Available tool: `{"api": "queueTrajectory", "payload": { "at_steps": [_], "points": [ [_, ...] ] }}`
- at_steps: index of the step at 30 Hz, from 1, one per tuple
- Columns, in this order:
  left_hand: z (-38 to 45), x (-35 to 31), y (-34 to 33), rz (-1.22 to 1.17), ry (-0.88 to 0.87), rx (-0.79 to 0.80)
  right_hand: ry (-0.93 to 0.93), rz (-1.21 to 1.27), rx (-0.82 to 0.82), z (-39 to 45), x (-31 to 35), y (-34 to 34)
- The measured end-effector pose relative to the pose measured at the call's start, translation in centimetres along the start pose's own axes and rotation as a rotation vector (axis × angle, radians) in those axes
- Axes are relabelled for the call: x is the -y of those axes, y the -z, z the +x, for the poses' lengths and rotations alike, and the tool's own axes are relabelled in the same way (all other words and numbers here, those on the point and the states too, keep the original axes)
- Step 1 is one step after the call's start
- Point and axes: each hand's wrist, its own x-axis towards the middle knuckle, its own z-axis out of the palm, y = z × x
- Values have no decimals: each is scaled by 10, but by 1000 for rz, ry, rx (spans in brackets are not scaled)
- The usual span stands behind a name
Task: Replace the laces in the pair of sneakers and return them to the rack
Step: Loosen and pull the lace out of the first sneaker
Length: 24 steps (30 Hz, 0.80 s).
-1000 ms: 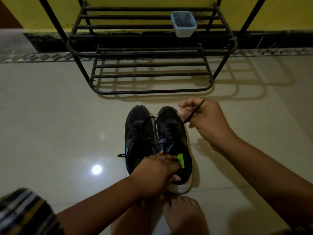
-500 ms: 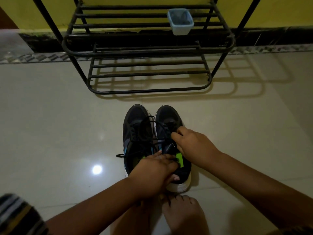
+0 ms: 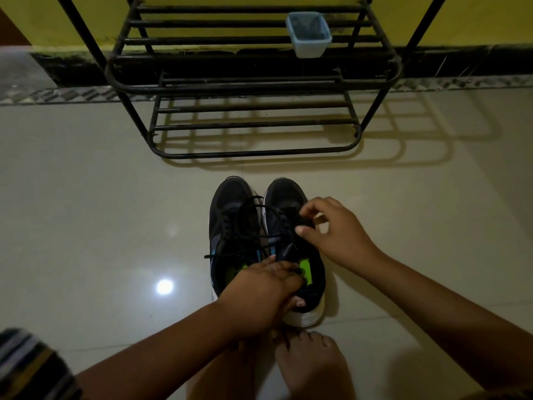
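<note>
black sneakers [image 3: 230, 226] with green insoles, loose black laces [image 3: 245, 210].

Sneaker heels [image 3: 302, 316] under left hand [image 3: 259, 293]

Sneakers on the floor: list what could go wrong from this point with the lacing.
1. The loose lace drapes from the right sneaker across the left sneaker; pulling may snag that shoe's own laces or drag it.
2. The right hand pinches lace at an eyelet in dim light; it could miss or skip a hole.
3. The left hand steadies the heel only, so the toe may swing.
</note>
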Motion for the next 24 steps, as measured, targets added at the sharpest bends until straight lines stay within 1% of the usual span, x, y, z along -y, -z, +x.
{"api": "queueTrajectory", "payload": {
  "at_steps": [2,3,4,6,8,10,12,16,17,18,19,20,21,22,24],
  "points": [
    [0,-1,0,-4,-2,4,144,-396,129,-1,2,-1],
    [0,-1,-1,-9,-6,5,217,-544,143,-2,2,-4],
    [0,0,-2,-14,-8,6,299,-641,123,-3,3,-7],
    [0,0,-2,-14,-14,0,393,-713,69,-4,2,-12],
    [0,0,-2,-17,-18,-5,427,-708,19,-6,0,-15],
    [0,1,-2,-22,-20,-8,444,-660,32,-7,0,-16],
    [0,1,-2,-33,-23,-11,372,-525,33,-7,2,-12],
    [0,2,-3,-30,-45,-49,39,-142,-42,3,-1,-2],
    [-1,1,-3,-29,-47,-51,-75,11,-68,7,-2,4],
    [-1,1,-2,-33,-46,-42,-196,224,-85,9,-2,10],
    [-1,1,-1,-44,-42,-22,-310,423,-75,11,0,17],
    [-2,1,0,-61,-41,-4,-396,531,-48,11,-2,22],
    [-1,2,1,-75,-41,9,-432,517,-11,11,-4,25],
    [-1,2,1,-76,-43,9,-424,423,4,10,-5,25],
    [-1,1,0,-40,-55,-18,-274,166,-26,6,-4,21]
  ]
}}
